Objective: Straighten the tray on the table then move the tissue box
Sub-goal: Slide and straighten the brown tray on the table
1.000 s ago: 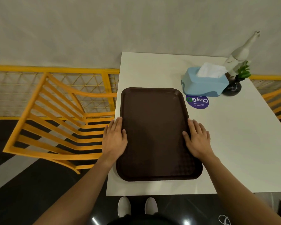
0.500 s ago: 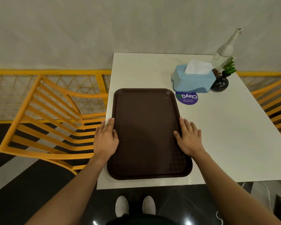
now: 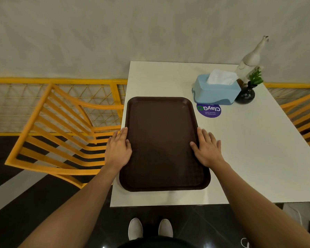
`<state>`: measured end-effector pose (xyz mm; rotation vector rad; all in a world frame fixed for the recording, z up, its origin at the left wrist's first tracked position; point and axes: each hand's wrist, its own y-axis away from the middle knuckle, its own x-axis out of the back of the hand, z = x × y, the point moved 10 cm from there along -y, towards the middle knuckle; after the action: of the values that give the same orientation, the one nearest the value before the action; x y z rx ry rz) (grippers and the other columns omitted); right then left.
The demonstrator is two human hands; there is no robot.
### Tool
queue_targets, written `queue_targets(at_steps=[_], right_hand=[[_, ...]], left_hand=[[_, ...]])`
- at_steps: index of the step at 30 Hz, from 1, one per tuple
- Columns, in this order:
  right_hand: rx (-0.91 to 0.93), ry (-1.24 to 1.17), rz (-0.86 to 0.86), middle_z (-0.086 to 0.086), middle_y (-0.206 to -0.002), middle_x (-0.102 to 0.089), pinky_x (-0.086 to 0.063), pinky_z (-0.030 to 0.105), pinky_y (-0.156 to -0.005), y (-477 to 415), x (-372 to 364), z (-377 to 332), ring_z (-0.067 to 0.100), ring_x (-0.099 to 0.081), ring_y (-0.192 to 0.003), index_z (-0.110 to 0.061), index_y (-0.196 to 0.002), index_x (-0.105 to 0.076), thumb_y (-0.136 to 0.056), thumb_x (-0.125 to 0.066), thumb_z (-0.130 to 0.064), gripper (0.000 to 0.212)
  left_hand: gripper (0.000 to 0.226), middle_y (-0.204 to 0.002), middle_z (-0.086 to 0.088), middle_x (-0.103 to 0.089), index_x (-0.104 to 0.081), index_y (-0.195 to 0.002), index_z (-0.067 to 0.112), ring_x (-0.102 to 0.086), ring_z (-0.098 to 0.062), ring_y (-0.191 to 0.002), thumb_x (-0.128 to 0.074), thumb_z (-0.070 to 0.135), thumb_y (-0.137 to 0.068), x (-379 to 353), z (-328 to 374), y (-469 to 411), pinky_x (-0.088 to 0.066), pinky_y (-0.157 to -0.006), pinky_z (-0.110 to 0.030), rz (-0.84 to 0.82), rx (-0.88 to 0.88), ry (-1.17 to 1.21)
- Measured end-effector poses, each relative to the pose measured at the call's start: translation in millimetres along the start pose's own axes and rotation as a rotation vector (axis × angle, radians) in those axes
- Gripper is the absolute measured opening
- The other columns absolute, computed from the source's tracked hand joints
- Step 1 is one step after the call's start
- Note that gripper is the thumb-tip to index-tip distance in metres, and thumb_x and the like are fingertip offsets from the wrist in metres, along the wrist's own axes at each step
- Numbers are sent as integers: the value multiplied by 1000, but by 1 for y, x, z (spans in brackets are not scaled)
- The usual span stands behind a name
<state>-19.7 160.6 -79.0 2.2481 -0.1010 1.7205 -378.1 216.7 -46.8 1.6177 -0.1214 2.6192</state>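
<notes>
A dark brown rectangular tray [image 3: 162,122] lies on the white table [image 3: 249,149], close to its left edge, long sides running away from me. My left hand [image 3: 118,149] lies flat on the tray's left rim, thumb on the inside. My right hand [image 3: 207,149] lies flat on the right rim, fingers spread, thumb on the tray. A light blue tissue box [image 3: 216,91] with a white tissue sticking out stands at the back, just beyond the tray's far right corner, not touching it.
A round purple sticker [image 3: 209,110] is on the table in front of the box. A black vase with a green plant [image 3: 245,93] and a white animal figurine [image 3: 252,58] stand right of the box. Orange chairs [image 3: 61,131] flank the table; a wall is behind.
Both hands have stayed on the tray's long rims. The tray's long sides now run squarer to the table edge; the view itself has shifted slightly.
</notes>
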Motion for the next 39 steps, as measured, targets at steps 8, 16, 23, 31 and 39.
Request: queue_targets(at_steps=[8, 16, 23, 31, 39], right_hand=[[-30, 27, -7, 0, -170, -1, -1, 64, -117, 0, 0, 0, 32, 3, -155, -36, -159, 10, -99, -17, -69, 73], [-50, 33, -10, 1, -170, 4, 1, 63, -119, 6, 4, 2, 32, 7, -155, -36, -160, 10, -99, -15, -68, 73], [13, -47, 118, -1, -170, -9, -1, 57, -122, 12, 13, -3, 25, -1, -155, -25, -163, -10, -108, -16, -48, 60], [-13, -67, 98, 3, -168, -16, -6, 57, -121, 12, 12, 0, 30, -7, -154, -26, -162, -11, -109, -21, -41, 56], [29, -256, 195, 4, -163, -32, -17, 49, -122, 8, 48, 3, 27, -21, -151, -23, -156, -35, -106, -25, -55, 60]], left_hand=[[55, -160, -10, -39, -31, -158, 13, -27, -31, -152, -42, 22, -105, 0, -1, -4, -27, -122, -48, -6, -9, 2], [57, -161, -7, -39, -29, -159, 16, -26, -31, -152, -42, 26, -105, -6, -4, -5, -28, -121, -48, -25, -16, -14], [58, -161, -6, -39, -28, -159, 16, -26, -31, -152, -42, 29, -104, -8, -6, -5, -29, -121, -49, -40, -22, -24], [60, -160, -7, -40, -31, -158, 14, -27, -31, -152, -47, 27, -102, -4, -1, -4, -29, -121, -51, -61, -54, 11], [60, -153, -15, -43, -39, -153, 13, -35, -33, -145, -55, 33, -99, 13, 25, -14, -35, -117, -52, 38, -65, 69]])
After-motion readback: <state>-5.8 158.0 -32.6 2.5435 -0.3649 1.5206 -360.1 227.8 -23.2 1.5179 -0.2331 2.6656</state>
